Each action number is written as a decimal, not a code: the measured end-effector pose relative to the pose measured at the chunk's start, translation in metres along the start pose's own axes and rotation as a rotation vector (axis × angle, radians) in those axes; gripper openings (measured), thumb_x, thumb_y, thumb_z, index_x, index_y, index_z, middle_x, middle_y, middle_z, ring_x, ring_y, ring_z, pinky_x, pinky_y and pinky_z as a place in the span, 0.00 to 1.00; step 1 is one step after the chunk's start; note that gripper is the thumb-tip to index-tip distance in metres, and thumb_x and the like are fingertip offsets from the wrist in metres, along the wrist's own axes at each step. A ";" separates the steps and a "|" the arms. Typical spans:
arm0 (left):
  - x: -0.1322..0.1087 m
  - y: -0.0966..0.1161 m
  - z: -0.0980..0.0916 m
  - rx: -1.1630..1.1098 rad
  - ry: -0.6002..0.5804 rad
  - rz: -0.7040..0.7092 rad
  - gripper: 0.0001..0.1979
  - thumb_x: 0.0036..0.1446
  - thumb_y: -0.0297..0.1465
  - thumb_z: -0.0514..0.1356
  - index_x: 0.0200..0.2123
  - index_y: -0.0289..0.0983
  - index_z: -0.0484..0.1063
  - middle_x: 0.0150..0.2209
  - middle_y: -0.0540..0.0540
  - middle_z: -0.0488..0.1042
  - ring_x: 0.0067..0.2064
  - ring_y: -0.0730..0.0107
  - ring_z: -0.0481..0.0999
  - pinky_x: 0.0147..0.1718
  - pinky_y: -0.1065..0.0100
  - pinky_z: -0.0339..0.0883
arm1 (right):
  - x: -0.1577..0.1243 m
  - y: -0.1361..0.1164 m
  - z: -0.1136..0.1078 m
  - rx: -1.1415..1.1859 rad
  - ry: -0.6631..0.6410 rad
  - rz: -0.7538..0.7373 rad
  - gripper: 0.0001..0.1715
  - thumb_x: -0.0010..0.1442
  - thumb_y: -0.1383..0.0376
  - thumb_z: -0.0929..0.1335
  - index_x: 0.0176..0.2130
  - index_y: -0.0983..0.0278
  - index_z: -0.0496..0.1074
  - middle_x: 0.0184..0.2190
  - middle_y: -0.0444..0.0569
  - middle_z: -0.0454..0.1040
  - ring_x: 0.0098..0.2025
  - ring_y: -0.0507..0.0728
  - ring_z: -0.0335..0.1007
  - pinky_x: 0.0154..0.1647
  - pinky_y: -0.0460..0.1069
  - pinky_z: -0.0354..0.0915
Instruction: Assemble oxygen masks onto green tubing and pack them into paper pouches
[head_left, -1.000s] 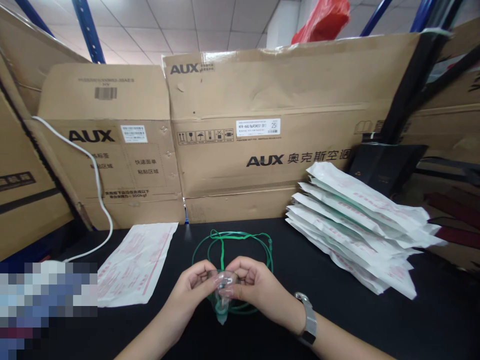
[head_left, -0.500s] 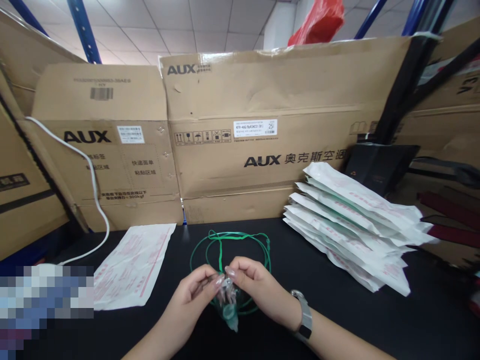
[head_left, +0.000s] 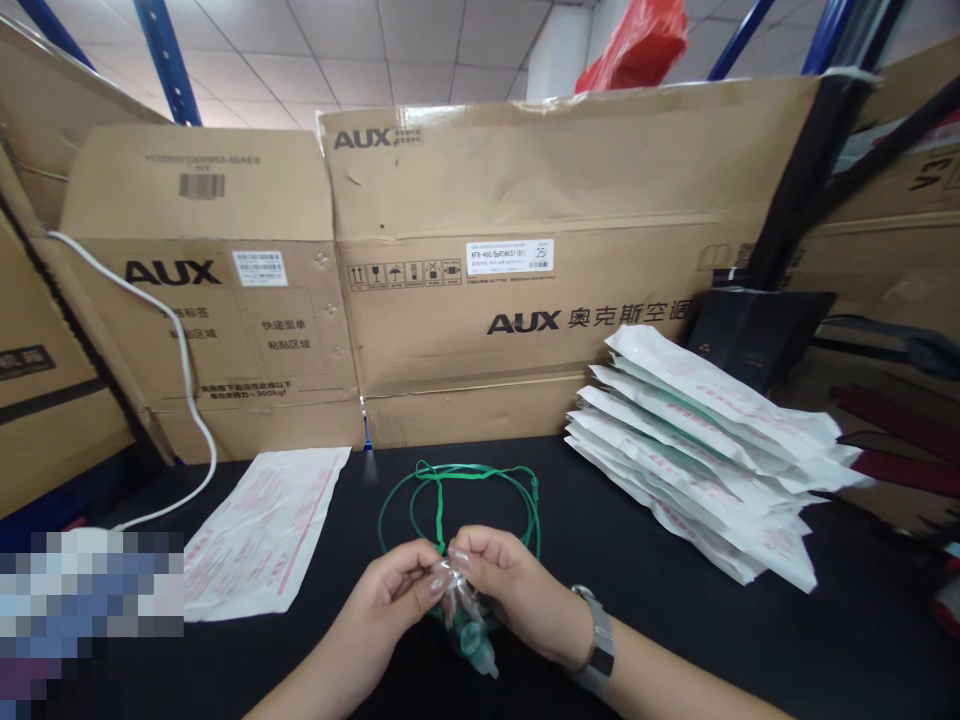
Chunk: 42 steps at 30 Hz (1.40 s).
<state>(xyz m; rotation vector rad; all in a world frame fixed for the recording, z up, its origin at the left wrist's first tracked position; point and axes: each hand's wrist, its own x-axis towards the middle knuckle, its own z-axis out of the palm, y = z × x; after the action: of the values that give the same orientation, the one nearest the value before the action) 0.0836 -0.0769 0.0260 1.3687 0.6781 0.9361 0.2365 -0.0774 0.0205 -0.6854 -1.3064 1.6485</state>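
Note:
A clear green oxygen mask (head_left: 472, 640) is held low over the black table, its pointed connector end tilted toward me and to the right. My left hand (head_left: 401, 598) pinches the mask's upper edge between thumb and fingers. From the other side my right hand (head_left: 517, 590), with a watch on the wrist, pinches the same edge, and both thumbs nearly meet at a shiny strip. A green elastic strap (head_left: 440, 512) runs away from the mask. Behind the hands lies a loop of green tubing (head_left: 391, 500). My fingers hide part of the mask.
A flat white paper pouch (head_left: 266, 535) with red print lies at left. To the right stands a leaning stack of similar pouches (head_left: 705, 450). Large cardboard boxes (head_left: 450, 350) wall off the back of the black table (head_left: 660, 640). A white cable (head_left: 191, 380) hangs at left.
The mask's connector end has swung slightly down and to the right. Both hands have sunk a little, keeping their pinch on the mask's edge.

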 end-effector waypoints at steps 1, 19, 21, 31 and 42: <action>0.000 0.000 0.001 -0.008 0.001 -0.003 0.09 0.49 0.35 0.60 0.23 0.35 0.69 0.22 0.50 0.67 0.27 0.72 0.64 0.29 0.71 0.57 | 0.000 0.001 0.000 0.024 0.003 0.008 0.20 0.49 0.52 0.68 0.23 0.66 0.62 0.18 0.41 0.62 0.20 0.47 0.57 0.21 0.43 0.51; -0.003 0.011 0.002 -0.177 0.004 -0.132 0.08 0.52 0.33 0.57 0.25 0.35 0.70 0.26 0.49 0.68 0.31 0.70 0.66 0.34 0.70 0.57 | 0.003 -0.009 0.002 -0.040 0.042 0.022 0.25 0.55 0.50 0.62 0.20 0.67 0.64 0.16 0.42 0.64 0.19 0.47 0.58 0.22 0.43 0.55; -0.003 0.011 0.002 -0.173 0.005 -0.121 0.08 0.53 0.33 0.57 0.26 0.35 0.70 0.27 0.49 0.68 0.32 0.70 0.66 0.35 0.70 0.57 | 0.003 -0.008 0.002 -0.024 0.068 0.031 0.23 0.54 0.51 0.64 0.21 0.67 0.64 0.17 0.42 0.64 0.20 0.47 0.58 0.22 0.43 0.54; -0.002 0.009 0.002 -0.134 0.002 -0.106 0.08 0.52 0.33 0.58 0.25 0.35 0.70 0.25 0.49 0.69 0.30 0.70 0.66 0.33 0.69 0.58 | 0.003 -0.012 0.003 -0.196 0.171 -0.020 0.22 0.51 0.52 0.66 0.19 0.66 0.63 0.15 0.39 0.61 0.19 0.47 0.54 0.22 0.43 0.53; -0.001 0.007 -0.001 0.021 0.002 -0.024 0.07 0.52 0.34 0.58 0.28 0.35 0.71 0.27 0.50 0.70 0.32 0.72 0.67 0.34 0.71 0.58 | 0.005 -0.015 -0.005 -0.215 0.264 -0.085 0.22 0.51 0.53 0.67 0.18 0.66 0.63 0.16 0.40 0.62 0.20 0.47 0.54 0.24 0.44 0.54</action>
<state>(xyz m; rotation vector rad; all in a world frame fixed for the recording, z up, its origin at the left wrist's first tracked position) 0.0814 -0.0772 0.0327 1.3759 0.7063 0.9133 0.2428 -0.0699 0.0340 -0.9289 -1.3101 1.3113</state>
